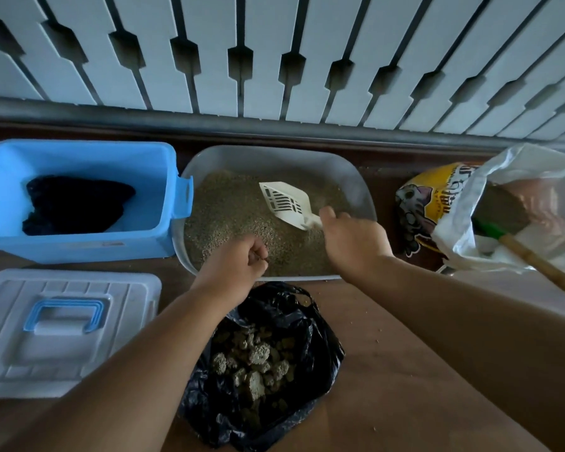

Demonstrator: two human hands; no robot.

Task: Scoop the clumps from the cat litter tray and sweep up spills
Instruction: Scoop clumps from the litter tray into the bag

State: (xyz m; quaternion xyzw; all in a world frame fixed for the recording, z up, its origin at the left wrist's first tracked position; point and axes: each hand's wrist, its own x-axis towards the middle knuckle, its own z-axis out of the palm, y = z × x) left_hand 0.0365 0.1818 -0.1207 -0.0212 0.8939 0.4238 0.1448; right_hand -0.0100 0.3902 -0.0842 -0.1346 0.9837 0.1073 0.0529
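A grey litter tray (364,194) full of sandy litter (235,210) stands on the brown floor against the railing. My right hand (353,243) grips the handle of a white slotted scoop (286,202), whose blade lies over the litter near the tray's right side. My left hand (234,267) hovers over the tray's near edge with its fingers curled; something small seems pinched in them, but I cannot tell what. In front of the tray lies an open black plastic bag (310,324) holding several grey clumps (255,363).
A blue bin (163,164) with dark cloth inside stands left of the tray, its white lid (62,327) on the floor in front. At right, a yellow litter bag (434,203), a white plastic bag (503,177) and a wooden handle (542,265). Litter grains (369,318) dot the floor.
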